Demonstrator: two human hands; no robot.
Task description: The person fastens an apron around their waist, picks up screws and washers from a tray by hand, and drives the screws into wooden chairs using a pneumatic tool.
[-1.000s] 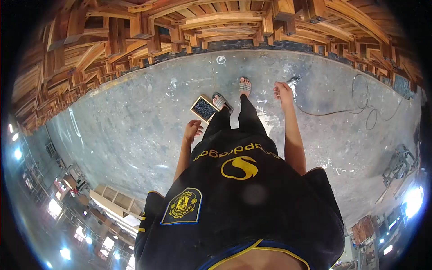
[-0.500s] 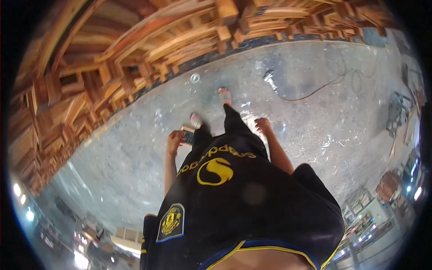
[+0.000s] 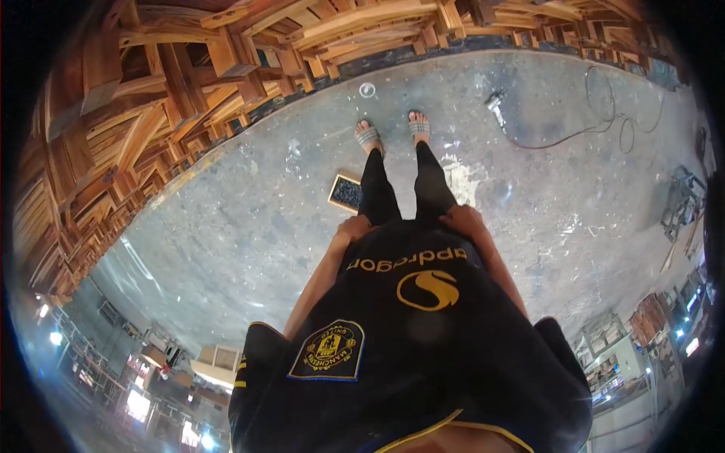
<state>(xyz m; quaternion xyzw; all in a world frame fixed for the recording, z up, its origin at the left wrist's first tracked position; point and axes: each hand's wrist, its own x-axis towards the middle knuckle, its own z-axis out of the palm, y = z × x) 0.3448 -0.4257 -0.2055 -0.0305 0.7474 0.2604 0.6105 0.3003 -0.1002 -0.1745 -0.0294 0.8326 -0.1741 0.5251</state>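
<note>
Both hands move in from the person's sides: half a second ago they hang apart from the body, and now they meet the clothes at the thighs. Feet shift too, from one behind the other to nearly side by side.

From the head camera, the left hand (image 3: 355, 225) lies against the lower edge of the black shirt (image 3: 491, 340), at the top of the left leg of the dark trousers (image 3: 432, 177). Its fingers are bent, but I cannot tell whether they pinch the cloth. Opposite, the right hand (image 3: 464, 219) touches the shirt's lower edge over the right thigh; whether its fingers grip or just rest, I cannot tell.

Near the left hand, a shallow tray (image 3: 334, 188) of small dark pieces sits on the grey floor (image 3: 249, 196), beside the left leg. Striped sandals (image 3: 368, 137) are on both feet. Ahead of them lies a small round thing (image 3: 367, 90), with wooden furniture (image 3: 340, 38) crowded beyond. Off to the right, a thin hose (image 3: 551, 145) curls across the floor.
</note>
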